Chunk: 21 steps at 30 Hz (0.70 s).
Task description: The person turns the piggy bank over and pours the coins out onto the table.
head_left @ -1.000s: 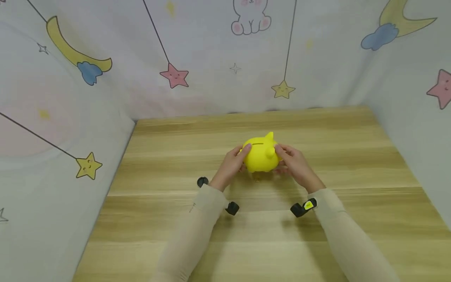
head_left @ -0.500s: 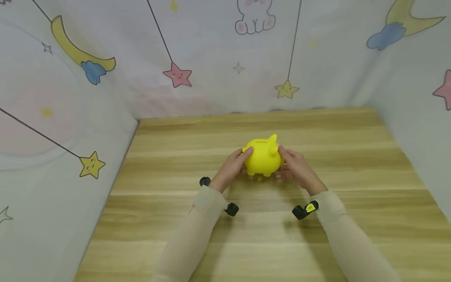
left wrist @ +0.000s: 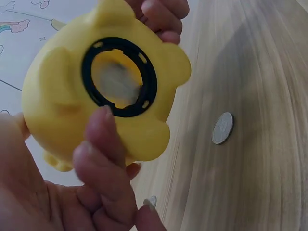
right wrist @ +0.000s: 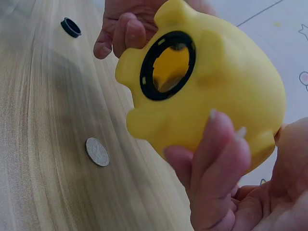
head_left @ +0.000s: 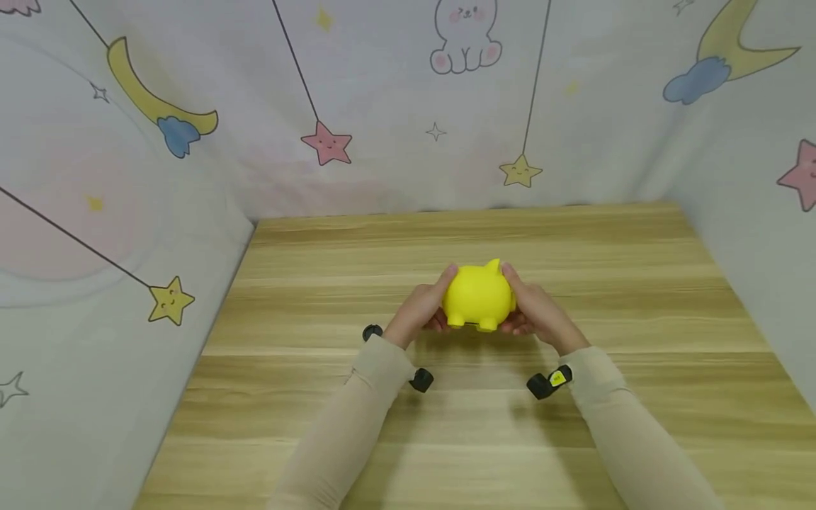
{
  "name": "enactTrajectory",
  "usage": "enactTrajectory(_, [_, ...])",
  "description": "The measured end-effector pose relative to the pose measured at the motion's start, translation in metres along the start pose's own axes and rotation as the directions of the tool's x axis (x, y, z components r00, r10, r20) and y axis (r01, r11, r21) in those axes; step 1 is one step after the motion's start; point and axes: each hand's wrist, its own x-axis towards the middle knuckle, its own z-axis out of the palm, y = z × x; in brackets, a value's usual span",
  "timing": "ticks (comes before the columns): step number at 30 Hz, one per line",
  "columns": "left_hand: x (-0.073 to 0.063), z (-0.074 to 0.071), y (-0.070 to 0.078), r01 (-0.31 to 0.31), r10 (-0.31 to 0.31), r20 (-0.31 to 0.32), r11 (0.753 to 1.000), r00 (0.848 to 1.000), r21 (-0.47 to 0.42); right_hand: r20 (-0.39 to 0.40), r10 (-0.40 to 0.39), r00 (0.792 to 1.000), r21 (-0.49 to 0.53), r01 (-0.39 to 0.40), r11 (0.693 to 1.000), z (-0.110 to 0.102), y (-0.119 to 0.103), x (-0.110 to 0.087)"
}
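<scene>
While a black cap lies beside my left cuff, my left hand and right hand hold the yellow piggy bank between them, raised over the table. Its black-rimmed bottom hole is uncovered, so a tilt could spill anything inside; I can't make out the contents. A loosened grip might drop it beside the coin below. Beyond hangs the printed cloth.

A wood-grain tabletop is bounded by a pale backdrop. At the rear, a pink star and a yellow star are printed (a white cartoon animal is placed higher, between them). At upper left, a crescent moon is overlapped by a blue cloud.
</scene>
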Motion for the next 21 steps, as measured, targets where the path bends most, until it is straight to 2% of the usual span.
enactTrajectory(8, [0.001, 0.003, 0.004, 0.046, -0.045, -0.022, 0.999, 0.999, 0.019, 0.006, 0.035, 0.999, -0.044, -0.034, 0.998, -0.001, -0.006, -0.004])
enactTrajectory(11, [0.001, 0.003, 0.003, 0.033, -0.032, -0.009, 0.999, 0.999, 0.012, -0.001, 0.029, 1.000, -0.043, -0.029, 0.999, -0.001, -0.006, -0.004])
enactTrajectory(15, [0.001, 0.001, 0.003, -0.039, 0.038, 0.042, 0.999, 0.998, 0.033, -0.014, -0.016, 1.000, -0.029, 0.016, 0.999, -0.004, -0.005, -0.004])
enactTrajectory(18, [0.002, -0.002, 0.002, -0.107, 0.104, 0.084, 0.993, 0.991, 0.041, -0.001, -0.095, 0.995, -0.006, 0.095, 0.995, -0.009, -0.002, -0.003])
enactTrajectory(21, [0.002, -0.004, 0.001, -0.150, 0.146, 0.114, 0.988, 0.983, 0.025, 0.038, -0.173, 0.984, 0.044, 0.171, 0.984, -0.015, 0.002, -0.003])
